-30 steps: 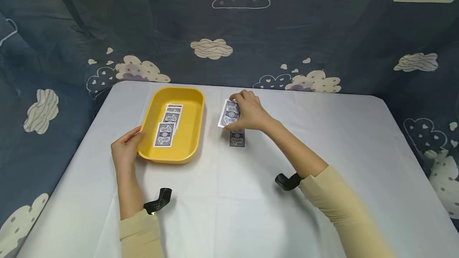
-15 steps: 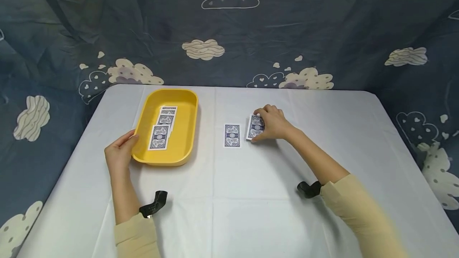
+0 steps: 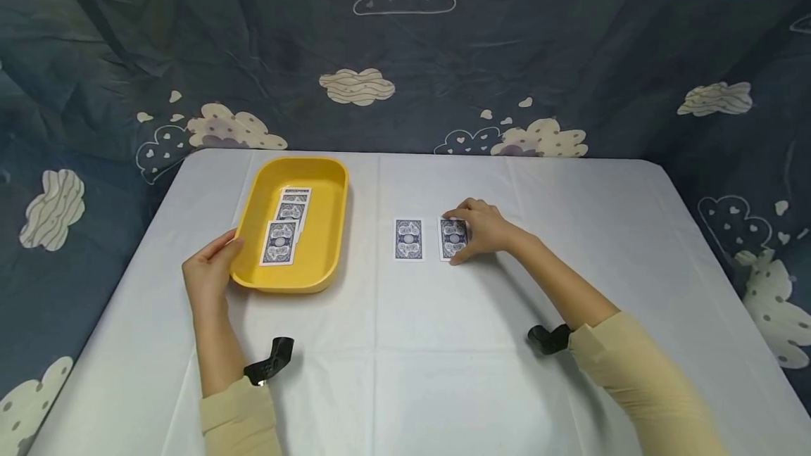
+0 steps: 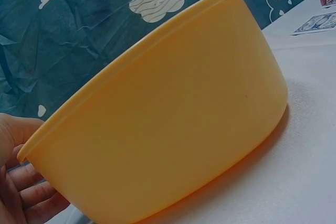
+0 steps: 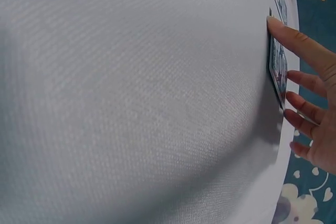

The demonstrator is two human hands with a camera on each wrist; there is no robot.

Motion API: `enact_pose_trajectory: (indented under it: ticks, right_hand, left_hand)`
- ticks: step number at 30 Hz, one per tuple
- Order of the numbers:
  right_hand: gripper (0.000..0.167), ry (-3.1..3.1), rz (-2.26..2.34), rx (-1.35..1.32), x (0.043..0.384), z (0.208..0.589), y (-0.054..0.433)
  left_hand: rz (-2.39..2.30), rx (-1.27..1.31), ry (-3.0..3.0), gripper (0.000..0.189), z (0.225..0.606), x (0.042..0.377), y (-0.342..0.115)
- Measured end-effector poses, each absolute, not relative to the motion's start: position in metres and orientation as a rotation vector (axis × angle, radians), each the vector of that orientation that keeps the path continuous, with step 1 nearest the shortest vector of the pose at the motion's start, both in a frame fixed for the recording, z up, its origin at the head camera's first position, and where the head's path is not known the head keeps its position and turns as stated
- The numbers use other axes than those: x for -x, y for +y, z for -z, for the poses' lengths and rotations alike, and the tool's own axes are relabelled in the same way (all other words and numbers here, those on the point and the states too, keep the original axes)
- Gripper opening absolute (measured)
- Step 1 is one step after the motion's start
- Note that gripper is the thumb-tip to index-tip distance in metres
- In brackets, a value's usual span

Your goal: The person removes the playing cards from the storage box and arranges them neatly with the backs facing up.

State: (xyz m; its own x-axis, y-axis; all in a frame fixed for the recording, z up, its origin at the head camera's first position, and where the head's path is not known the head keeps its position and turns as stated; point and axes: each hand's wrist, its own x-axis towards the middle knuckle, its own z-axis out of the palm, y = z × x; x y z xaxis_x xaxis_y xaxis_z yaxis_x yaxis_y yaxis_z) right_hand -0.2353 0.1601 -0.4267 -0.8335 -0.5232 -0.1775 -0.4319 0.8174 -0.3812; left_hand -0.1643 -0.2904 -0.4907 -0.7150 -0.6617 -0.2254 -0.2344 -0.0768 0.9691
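Observation:
In the head view my right hand (image 3: 488,229) holds a blue-backed playing card (image 3: 453,236) by its short ends, thumb at the near end and fingers at the far end. The card is face down at the tabletop; the right wrist view shows its edge (image 5: 278,69) at or just above the cloth. Left of it, apart, lies a second face-down playing card (image 3: 408,239). My left hand (image 3: 208,273) grips the near-left rim of a yellow tray (image 3: 323,245). Several overlapping playing cards (image 3: 279,243) lie face down inside it.
A white cloth (image 3: 437,371) covers the table. Behind it hangs a dark curtain (image 3: 405,55) with cloud prints. Black camera mounts sit on both wrists, the left one (image 3: 271,361) and the right one (image 3: 548,338) close above the cloth.
My right hand has carried its playing card rightward and down, from above the other card to a spot beside it. The other card is now fully uncovered. My left hand keeps hold of the tray.

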Motion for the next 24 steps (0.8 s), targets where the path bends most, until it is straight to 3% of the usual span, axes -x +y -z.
enact_pose_trajectory:
  ticks: [24]
  right_hand:
    - [0.094,2.763,0.46,0.667,0.2367,0.4291,0.1586]
  left_hand:
    - [1.867,-0.953,-1.854,0.036,0.4922,0.1639,-0.2896]
